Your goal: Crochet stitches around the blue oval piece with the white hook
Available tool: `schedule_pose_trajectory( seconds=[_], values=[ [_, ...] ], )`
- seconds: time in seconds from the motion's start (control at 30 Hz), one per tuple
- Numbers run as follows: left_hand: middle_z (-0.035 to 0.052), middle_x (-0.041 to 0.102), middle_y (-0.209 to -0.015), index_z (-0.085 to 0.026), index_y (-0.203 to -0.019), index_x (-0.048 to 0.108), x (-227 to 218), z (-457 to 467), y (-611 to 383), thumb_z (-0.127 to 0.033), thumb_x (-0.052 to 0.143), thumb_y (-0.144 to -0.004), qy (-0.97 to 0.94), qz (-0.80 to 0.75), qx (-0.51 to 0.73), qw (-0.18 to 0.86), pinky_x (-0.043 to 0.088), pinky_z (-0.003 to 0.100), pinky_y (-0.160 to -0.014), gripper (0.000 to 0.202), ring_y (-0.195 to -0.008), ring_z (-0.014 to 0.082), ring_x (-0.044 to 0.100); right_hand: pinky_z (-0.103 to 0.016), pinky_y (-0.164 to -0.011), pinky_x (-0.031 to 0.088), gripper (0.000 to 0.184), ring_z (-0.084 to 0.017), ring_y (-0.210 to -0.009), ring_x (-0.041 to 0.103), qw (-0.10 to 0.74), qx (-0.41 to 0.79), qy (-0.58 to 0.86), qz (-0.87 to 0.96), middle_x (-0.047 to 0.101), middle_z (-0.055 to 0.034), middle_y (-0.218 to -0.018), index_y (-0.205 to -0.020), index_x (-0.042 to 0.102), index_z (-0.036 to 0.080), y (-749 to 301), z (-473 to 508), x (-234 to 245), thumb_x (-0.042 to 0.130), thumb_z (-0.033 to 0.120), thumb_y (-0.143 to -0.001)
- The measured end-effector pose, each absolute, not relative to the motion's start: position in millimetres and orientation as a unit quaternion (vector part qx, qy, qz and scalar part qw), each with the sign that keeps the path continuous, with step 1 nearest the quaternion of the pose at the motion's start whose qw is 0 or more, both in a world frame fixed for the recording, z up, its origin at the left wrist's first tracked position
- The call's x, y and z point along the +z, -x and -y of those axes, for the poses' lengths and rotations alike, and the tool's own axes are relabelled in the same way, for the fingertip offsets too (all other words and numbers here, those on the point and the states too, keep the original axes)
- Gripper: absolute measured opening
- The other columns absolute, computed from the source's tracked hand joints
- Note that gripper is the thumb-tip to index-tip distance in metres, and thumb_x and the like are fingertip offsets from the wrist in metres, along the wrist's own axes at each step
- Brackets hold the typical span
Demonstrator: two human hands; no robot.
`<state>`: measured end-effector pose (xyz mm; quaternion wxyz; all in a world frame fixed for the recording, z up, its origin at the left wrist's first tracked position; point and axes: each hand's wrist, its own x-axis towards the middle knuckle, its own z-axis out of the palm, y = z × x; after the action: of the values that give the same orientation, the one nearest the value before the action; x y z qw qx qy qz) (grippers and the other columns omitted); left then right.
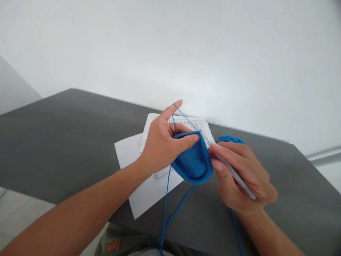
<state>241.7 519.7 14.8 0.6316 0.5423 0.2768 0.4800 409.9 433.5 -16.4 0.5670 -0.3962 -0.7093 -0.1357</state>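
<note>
A blue crochet piece (pixel 188 156), cup-shaped with a rounded base, hangs between my hands above the table. My left hand (pixel 167 138) pinches its upper rim between thumb and fingers. Its index finger points up, with blue yarn (pixel 186 118) looped over it and running down to the rim. In my right hand (pixel 242 174) is a grey-handled crochet hook (pixel 234 174), gripped like a pen. The hook's thin tip points up and left toward the rim's top corner; whether it sits in a stitch I cannot tell.
White printed sheets (pixel 135 192) lie under the work on the dark grey table (pixel 80 142). A blue yarn ball (pixel 230 139) rests behind my right hand. Yarn strands (pixel 166 199) trail down to my lap. A white wall (pixel 170 53) stands behind the table.
</note>
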Motion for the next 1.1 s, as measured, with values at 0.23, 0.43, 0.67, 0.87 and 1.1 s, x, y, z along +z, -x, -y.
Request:
schedule_pose_trajectory(
  seconds=[0.23,0.43,0.67,0.87,1.1],
  values=[
    [0.0003,0.077,-0.076,-0.017,-0.161,0.038,13,-522,-242,-0.013,0.086,-0.067,-0.538,-0.273,0.473,0.643,0.052,0.024,-0.056,0.106,-0.062,0.0154,0.069,-0.034,-0.065,0.062,0.042,-0.019,-0.077,0.072,0.63,-0.025,0.413,0.657,0.079,-0.0046,-0.098,-0.125,0.076,0.026,-407,-432,-17,0.074,0.007,-0.087],
    [0.0001,0.077,-0.077,-0.017,-0.16,0.039,11,-522,-241,-0.012,0.085,-0.067,-0.522,-0.255,0.456,0.674,0.055,0.026,-0.058,0.105,-0.064,0.0168,0.071,-0.032,-0.055,0.059,0.026,-0.018,-0.072,0.072,0.69,0.088,0.391,0.602,0.077,-0.0051,-0.095,-0.118,0.079,0.024,-408,-435,-20,0.071,0.018,-0.094],
    [-0.0004,0.077,-0.077,-0.019,-0.159,0.041,10,-523,-241,-0.011,0.084,-0.066,-0.52,-0.256,0.457,0.675,0.052,0.024,-0.054,0.103,-0.062,0.0156,0.069,-0.035,-0.052,0.06,0.022,-0.018,-0.066,0.073,0.682,0.08,0.386,0.616,0.078,-0.0048,-0.091,-0.111,0.081,0.025,-416,-434,-15,0.072,0.017,-0.093],
    [-0.0009,0.076,-0.075,-0.019,-0.159,0.042,9,-523,-241,-0.013,0.084,-0.068,-0.53,-0.264,0.459,0.663,0.05,0.024,-0.053,0.101,-0.06,0.0146,0.068,-0.04,-0.052,0.06,0.023,-0.021,-0.062,0.072,0.664,0.049,0.407,0.625,0.078,-0.0035,-0.079,-0.109,0.082,0.026,-421,-432,-11,0.072,0.015,-0.092],
    [-0.0011,0.076,-0.074,-0.02,-0.158,0.045,7,-523,-242,-0.008,0.082,-0.067,-0.542,-0.274,0.47,0.641,0.048,0.022,-0.052,0.1,-0.059,0.0137,0.067,-0.042,-0.061,0.063,0.034,-0.021,-0.063,0.073,0.609,-0.005,0.407,0.68,0.079,-0.0026,-0.081,-0.112,0.081,0.026,-422,-429,-3,0.072,0.005,-0.087]
  ],
)
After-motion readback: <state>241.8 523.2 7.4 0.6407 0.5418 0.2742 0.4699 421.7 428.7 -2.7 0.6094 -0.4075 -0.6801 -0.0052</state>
